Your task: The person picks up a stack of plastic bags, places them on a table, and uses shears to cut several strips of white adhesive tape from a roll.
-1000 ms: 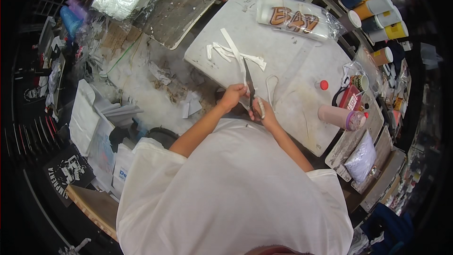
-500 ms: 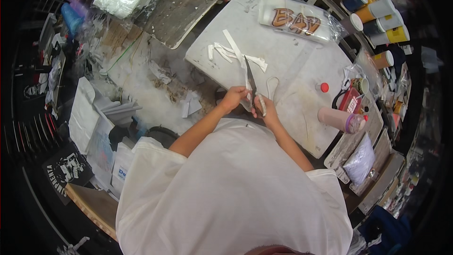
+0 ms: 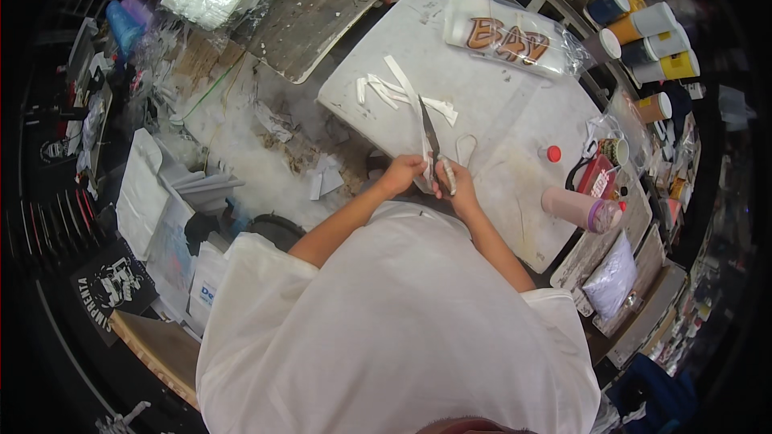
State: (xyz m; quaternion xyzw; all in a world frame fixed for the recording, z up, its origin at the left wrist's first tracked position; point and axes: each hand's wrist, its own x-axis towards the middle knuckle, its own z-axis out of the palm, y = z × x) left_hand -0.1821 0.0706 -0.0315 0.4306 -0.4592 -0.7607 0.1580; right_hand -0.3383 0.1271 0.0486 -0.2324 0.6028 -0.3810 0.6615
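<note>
My right hand (image 3: 458, 186) is closed around the pale, wrapped-looking handles of a pair of scissors (image 3: 429, 126); their dark blades point away from me over the table edge. My left hand (image 3: 404, 175) pinches the near end of a long white strip (image 3: 406, 79), which runs alongside the blades and onto the white table (image 3: 498, 124). Several short white strips (image 3: 388, 90) lie in a loose pile beside it. A thin pale loop (image 3: 465, 147) rests on the table just beyond my right hand. The fingertips' exact hold is partly hidden.
A plastic-wrapped bundle with brown lettering (image 3: 511, 34) lies at the table's far side. To the right are a red cap (image 3: 551, 153), a pink bottle (image 3: 572, 207) on its side and several paint tubs (image 3: 643, 24). White papers (image 3: 149, 193) and scraps on the floor are at left.
My hands stay nearly in place, with the left fingers shifted slightly along the strip. The whole view has moved a little.
</note>
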